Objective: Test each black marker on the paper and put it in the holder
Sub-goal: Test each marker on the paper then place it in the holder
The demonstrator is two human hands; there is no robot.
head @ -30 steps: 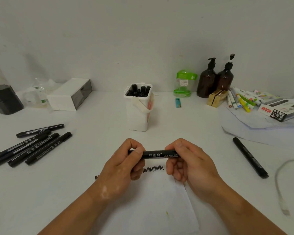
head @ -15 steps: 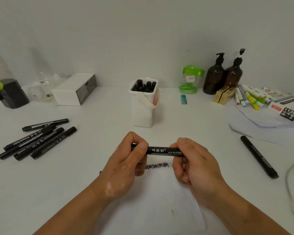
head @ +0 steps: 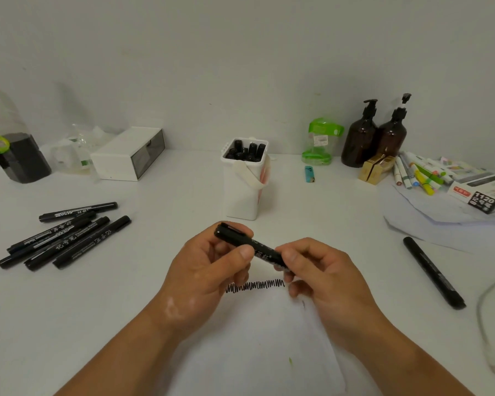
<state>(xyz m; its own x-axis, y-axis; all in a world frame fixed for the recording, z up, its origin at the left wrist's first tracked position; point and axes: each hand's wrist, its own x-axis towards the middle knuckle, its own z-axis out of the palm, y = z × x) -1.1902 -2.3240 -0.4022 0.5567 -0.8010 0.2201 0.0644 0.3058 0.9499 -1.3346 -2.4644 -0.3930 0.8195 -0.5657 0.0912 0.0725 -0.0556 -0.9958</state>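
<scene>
A person at a white table (head: 160,218) holds a black marker (head: 235,235) in both hands, just above the sheet of paper (head: 255,338) lying at the table's near edge. The left hand (head: 206,272) pinches the cap end between thumb and curled fingers. The right hand (head: 323,275) grips the barrel in its fingertips, so the pen slants, cap end raised toward the far edge. The two-handed hold suits pulling the cap off or pressing it home, though which one cannot be told; the cap looks seated.

A black zigzag scribble (head: 255,285) crosses the top of the paper directly beneath the hands, which suggests a test stroke has been made there.

The white holder (head: 240,195) stands at mid-table toward the far edge, straight ahead of the hands and within easy reach. It is already packed with black markers (head: 245,151) standing on end.

Near the left edge lies a loose fan of five or so markers (head: 66,238), probably awaiting their turn. One more marker (head: 435,272) lies alone toward the right edge, why is unclear.

By this reckoning the job is well along, with a handful of pens left. Brown pump bottles (head: 375,138) and coloured pens (head: 417,172) crowd the far right corner.
</scene>
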